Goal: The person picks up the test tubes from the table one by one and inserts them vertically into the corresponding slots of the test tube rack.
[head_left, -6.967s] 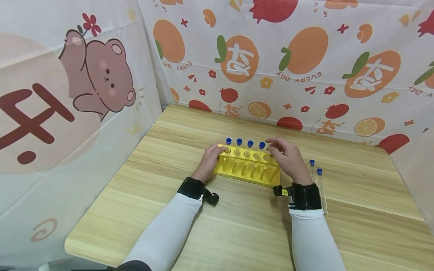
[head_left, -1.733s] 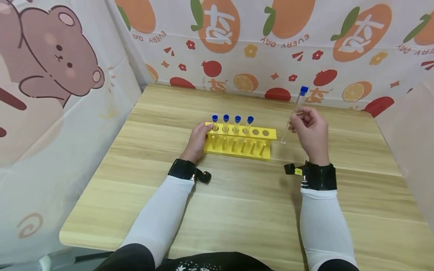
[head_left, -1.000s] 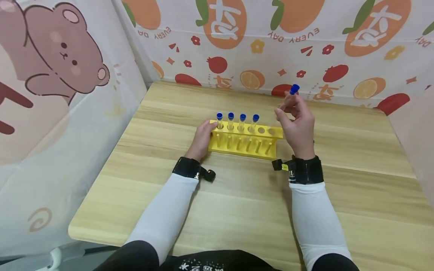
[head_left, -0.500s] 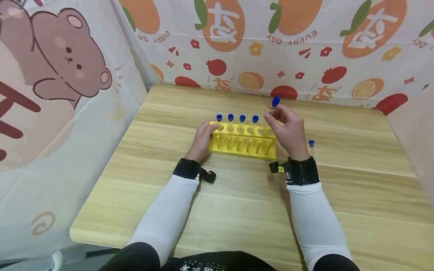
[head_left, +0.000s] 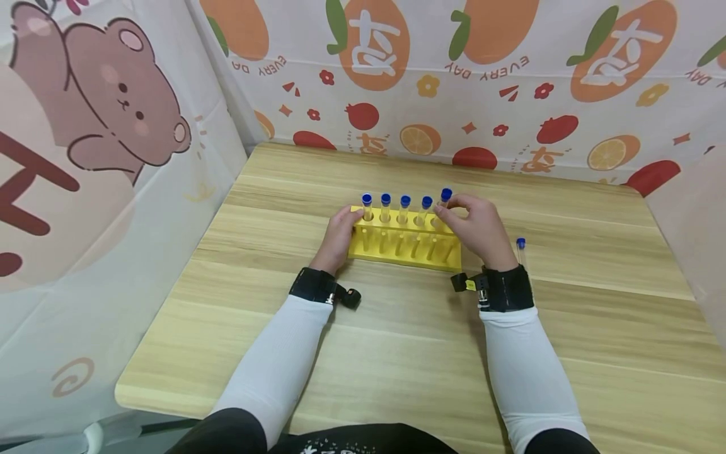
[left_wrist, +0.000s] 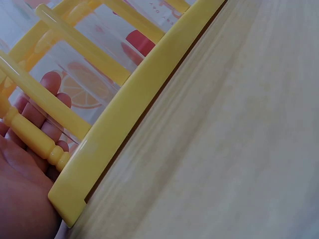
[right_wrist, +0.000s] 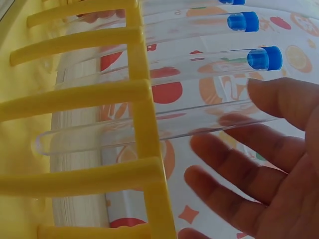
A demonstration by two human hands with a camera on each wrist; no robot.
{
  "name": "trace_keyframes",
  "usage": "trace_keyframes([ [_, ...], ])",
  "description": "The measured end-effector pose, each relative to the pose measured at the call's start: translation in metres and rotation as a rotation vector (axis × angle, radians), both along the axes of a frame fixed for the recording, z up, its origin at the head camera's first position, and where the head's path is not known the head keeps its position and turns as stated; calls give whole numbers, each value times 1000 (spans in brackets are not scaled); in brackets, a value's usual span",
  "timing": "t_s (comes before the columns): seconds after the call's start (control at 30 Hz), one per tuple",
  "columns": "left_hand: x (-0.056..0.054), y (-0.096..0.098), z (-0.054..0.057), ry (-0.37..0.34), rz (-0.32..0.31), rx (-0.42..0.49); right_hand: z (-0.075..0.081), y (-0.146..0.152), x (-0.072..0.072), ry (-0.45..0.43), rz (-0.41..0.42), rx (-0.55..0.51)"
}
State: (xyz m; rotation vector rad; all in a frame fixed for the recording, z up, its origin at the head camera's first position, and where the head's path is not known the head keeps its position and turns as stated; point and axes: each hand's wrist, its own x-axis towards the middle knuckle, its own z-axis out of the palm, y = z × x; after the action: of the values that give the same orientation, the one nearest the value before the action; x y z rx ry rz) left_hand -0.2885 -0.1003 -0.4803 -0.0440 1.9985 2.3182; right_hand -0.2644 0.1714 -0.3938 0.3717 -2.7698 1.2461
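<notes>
A yellow test tube rack [head_left: 405, 258] stands on the table, with several blue-capped test tubes [head_left: 386, 200] upright in its left holes. My left hand [head_left: 333, 238] grips the rack's left end; in the left wrist view its fingers [left_wrist: 37, 112] show behind the end post. Between thumb and fingers, my right hand [head_left: 481, 232] pinches another blue-capped test tube [head_left: 445, 195], which leans slightly in the fifth hole. Seen from the right wrist, this clear tube [right_wrist: 84, 138] passes through the top plate, its rounded bottom close over the base.
One more capped test tube [head_left: 521, 244] lies on the wooden table [head_left: 397, 353] to the right, partly hidden by my right wrist. A printed curtain [head_left: 420, 94] hangs behind the table, and another [head_left: 142, 208] along its left side.
My right hand has picked up a tube from the right, carried it left over the rack and lowered it into the fifth hole. My left hand has stayed on the rack.
</notes>
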Motion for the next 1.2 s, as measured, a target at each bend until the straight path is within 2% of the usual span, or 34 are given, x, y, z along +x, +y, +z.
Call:
trace_keyframes([
  [0.17, -1, 0, 1, 7, 0, 3, 0, 1, -1, -42, 22, 63],
  [0.47, 0, 0, 3, 17, 16, -26, 3, 4, 1, -93, 39, 76],
  [0.9, 2, -1, 1, 2, 1, -36, 6, 12, 3, -133, 86, 111],
  [1.07, 2, -1, -1, 9, 5, -35, 9, 29, 4, -141, 58, 65],
  [1.2, 2, -2, -1, 12, 3, -37, 11, 51, 5, -142, -29, 68],
])
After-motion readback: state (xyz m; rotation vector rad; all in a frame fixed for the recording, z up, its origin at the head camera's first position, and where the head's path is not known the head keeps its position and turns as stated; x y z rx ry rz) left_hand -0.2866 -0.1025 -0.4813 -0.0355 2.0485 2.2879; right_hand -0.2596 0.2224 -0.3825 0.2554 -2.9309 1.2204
